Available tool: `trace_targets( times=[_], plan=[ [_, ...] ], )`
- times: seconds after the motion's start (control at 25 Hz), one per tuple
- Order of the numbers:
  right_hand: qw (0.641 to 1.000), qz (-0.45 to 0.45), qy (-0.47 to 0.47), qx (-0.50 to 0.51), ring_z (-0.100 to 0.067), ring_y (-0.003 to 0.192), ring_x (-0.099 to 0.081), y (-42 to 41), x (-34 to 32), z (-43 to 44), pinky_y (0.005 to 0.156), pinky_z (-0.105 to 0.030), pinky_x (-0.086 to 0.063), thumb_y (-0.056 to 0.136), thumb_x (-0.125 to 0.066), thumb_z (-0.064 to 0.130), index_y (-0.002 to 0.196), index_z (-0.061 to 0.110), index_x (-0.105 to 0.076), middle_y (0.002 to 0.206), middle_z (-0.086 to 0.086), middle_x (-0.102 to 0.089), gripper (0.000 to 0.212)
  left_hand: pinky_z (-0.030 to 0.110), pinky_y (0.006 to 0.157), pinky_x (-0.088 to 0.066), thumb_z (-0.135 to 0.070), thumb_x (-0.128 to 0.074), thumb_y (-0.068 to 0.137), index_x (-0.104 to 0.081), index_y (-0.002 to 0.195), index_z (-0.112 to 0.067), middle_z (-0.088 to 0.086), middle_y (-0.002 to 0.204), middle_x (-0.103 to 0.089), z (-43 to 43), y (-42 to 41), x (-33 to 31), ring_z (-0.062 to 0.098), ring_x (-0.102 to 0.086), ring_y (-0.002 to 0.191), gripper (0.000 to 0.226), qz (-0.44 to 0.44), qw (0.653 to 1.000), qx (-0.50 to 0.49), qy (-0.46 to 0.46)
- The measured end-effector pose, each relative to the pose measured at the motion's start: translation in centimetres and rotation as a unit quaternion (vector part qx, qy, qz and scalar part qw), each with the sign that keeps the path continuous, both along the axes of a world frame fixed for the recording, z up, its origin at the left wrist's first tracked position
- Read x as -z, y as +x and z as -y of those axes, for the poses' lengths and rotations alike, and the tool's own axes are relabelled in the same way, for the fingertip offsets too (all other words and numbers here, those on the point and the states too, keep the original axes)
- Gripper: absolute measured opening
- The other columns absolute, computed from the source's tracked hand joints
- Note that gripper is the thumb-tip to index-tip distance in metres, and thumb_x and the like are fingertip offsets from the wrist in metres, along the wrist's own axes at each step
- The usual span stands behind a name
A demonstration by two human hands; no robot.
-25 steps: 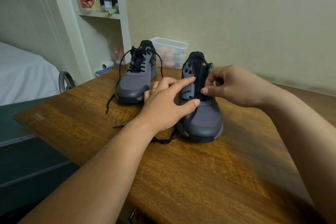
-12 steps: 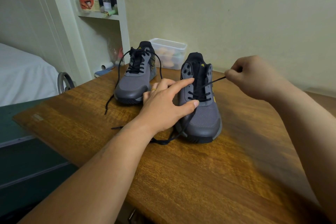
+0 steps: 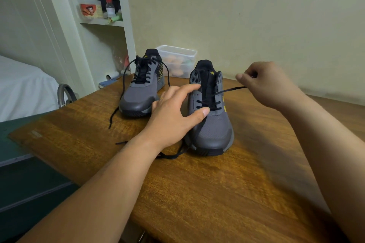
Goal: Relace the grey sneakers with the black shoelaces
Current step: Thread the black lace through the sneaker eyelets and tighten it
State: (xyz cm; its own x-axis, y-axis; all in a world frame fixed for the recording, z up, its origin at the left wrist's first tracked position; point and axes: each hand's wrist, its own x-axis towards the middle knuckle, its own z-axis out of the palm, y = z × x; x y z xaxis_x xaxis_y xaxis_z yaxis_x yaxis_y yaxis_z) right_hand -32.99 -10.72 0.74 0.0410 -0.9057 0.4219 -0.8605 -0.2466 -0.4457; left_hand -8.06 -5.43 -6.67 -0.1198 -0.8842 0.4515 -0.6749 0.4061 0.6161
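Step in hand: relacing the near grey sneaker [image 3: 213, 130]; lower rows already crossed, upper eyelets bare; probably drawing slack through one eyelet.
Right hand [image 3: 270, 83]: raised beside the sneaker, on the wall side; grip pinched on the free end of the black shoelace [image 3: 233, 90], pulled taut from the eyelet row up to the fingers.
Left hand [image 3: 173, 112]: laid against the opposite side of the same sneaker, index finger straight along the eyelet flap, thumb near the lowest rows; grip released, only pressing to steady the shoe.
Other lace end [image 3: 173, 154]: slack on the tabletop [image 3: 217, 193], running from below the left hand past the toe.
Far grey sneaker [image 3: 140, 96]: standing apart behind the left hand, apparently laced to the top, ends untied and hanging down to the tabletop.
Next move, as judgement: finish the pull until the row sits flat, then lead the tip across the tongue into the next empty eyelet; calls for a short hold near the tip and a firm press from the left hand, so the shoe does not slide or tip.
Hidden or unclear: lace tip concealed inside the right fingers; exact eyelet in use not readable; inner side of the near sneaker covered by the left hand; both elbows cut off by the frame.
Behind: plastic container [image 3: 177, 53] against the wall.
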Motion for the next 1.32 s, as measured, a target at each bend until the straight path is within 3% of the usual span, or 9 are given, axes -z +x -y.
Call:
trace_targets(
  times=[0.2,0.4,0.64,0.76,0.92,1.0,1.08,1.2,1.32],
  plan=[
    [0.989,0.129,0.015,-0.074,-0.019,0.07,-0.054,1.0,-0.6,-0.9,0.061,-0.034,-0.041,0.104,-0.051,0.025,0.104,0.013,-0.065,0.086,-0.003,-0.065,0.019,0.039,0.097,-0.038,-0.053,-0.068,0.09,-0.053,0.083,-0.032,-0.012,0.092,-0.05,-0.9,-0.5,-1.5,0.004,-0.05,0.093,0.027,0.087,0.996,0.008,-0.013],
    [0.955,0.283,0.04,-0.08,-0.015,0.066,-0.048,1.1,-1.3,-0.9,0.058,-0.031,-0.037,0.101,-0.049,0.024,0.109,0.019,-0.068,0.09,0.0,-0.068,0.021,0.024,0.064,-0.044,-0.033,-0.055,0.108,-0.056,0.096,-0.026,-0.004,0.073,-0.067,0.8,-0.2,-2.9,0.002,-0.06,0.061,0.014,-0.05,0.998,-0.024,0.039],
    [0.926,0.342,0.067,-0.143,-0.014,0.063,-0.046,2.2,-1.1,-1.1,0.054,-0.027,-0.037,0.106,-0.043,0.02,0.114,0.019,-0.068,0.091,-0.001,-0.07,0.026,0.018,0.087,-0.047,-0.023,-0.059,0.106,-0.064,0.125,-0.027,-0.009,0.11,-0.055,2.7,-0.2,-2.6,-0.001,-0.056,0.09,0.02,-0.109,0.991,-0.074,-0.038],
    [0.892,0.399,0.073,-0.198,-0.015,0.06,-0.043,2.5,-1.6,-1.2,0.052,-0.029,-0.03,0.106,-0.042,0.016,0.115,0.013,-0.068,0.089,-0.003,-0.07,0.027,0.019,0.099,-0.048,-0.013,-0.056,0.105,-0.064,0.137,-0.027,-0.01,0.125,-0.056,2.5,-1.2,-3.9,-0.003,-0.057,0.106,0.035,-0.078,0.996,-0.002,-0.051],
    [0.822,0.468,0.098,-0.31,-0.014,0.054,-0.039,2.6,-2.8,-1.8,0.048,-0.028,-0.024,0.108,-0.036,0.015,0.118,0.007,-0.062,0.087,-0.006,-0.065,0.03,0.033,0.118,-0.041,-0.013,-0.058,0.091,-0.035,0.161,-0.026,-0.006,0.146,-0.06,2.0,-3.7,-7.3,0.002,-0.053,0.136,0.075,-0.122,0.978,0.162,0.057],
    [0.803,0.479,0.109,-0.338,-0.013,0.053,-0.038,2.3,-3.1,-1.8,0.048,-0.027,-0.021,0.109,-0.034,0.017,0.119,0.007,-0.061,0.087,-0.007,-0.062,0.03,0.035,0.107,-0.048,-0.018,-0.061,0.091,-0.049,0.148,-0.021,-0.005,0.108,-0.074,2.2,-4.5,-8.8,0.008,-0.069,0.11,0.058,-0.157,0.964,0.201,0.077],
    [0.815,0.482,0.103,-0.305,-0.013,0.054,-0.037,1.6,-2.9,-1.2,0.046,-0.025,-0.023,0.11,-0.038,0.025,0.118,0.008,-0.063,0.087,-0.007,-0.063,0.032,0.038,0.081,-0.049,-0.023,-0.063,0.101,-0.063,0.111,-0.013,-0.01,0.067,-0.061,2.3,-4.2,-9.1,0.011,-0.062,0.069,0.014,-0.154,0.973,0.165,0.048],
    [0.888,0.428,0.091,-0.141,-0.012,0.059,-0.043,-0.2,-1.4,0.3,0.05,-0.026,-0.033,0.11,-0.044,0.035,0.119,0.009,-0.066,0.097,-0.007,-0.07,0.035,0.033,0.064,-0.036,-0.03,-0.058,0.101,-0.051,0.072,-0.016,-0.013,0.055,-0.039,2.2,-2.7,-7.6,0.011,-0.039,0.054,0.032,-0.183,0.975,0.119,0.047],
    [0.892,0.418,0.124,-0.12,-0.013,0.062,-0.048,-0.5,-0.2,0.7,0.05,-0.025,-0.039,0.104,-0.046,0.012,0.12,0.006,-0.065,0.103,-0.013,-0.071,0.026,0.029,0.065,-0.041,-0.028,-0.059,0.104,-0.049,0.062,-0.01,0.0,0.058,-0.047,1.6,-1.8,-6.5,0.015,-0.047,0.059,0.047,-0.141,0.984,0.101,0.049]
  ],
)
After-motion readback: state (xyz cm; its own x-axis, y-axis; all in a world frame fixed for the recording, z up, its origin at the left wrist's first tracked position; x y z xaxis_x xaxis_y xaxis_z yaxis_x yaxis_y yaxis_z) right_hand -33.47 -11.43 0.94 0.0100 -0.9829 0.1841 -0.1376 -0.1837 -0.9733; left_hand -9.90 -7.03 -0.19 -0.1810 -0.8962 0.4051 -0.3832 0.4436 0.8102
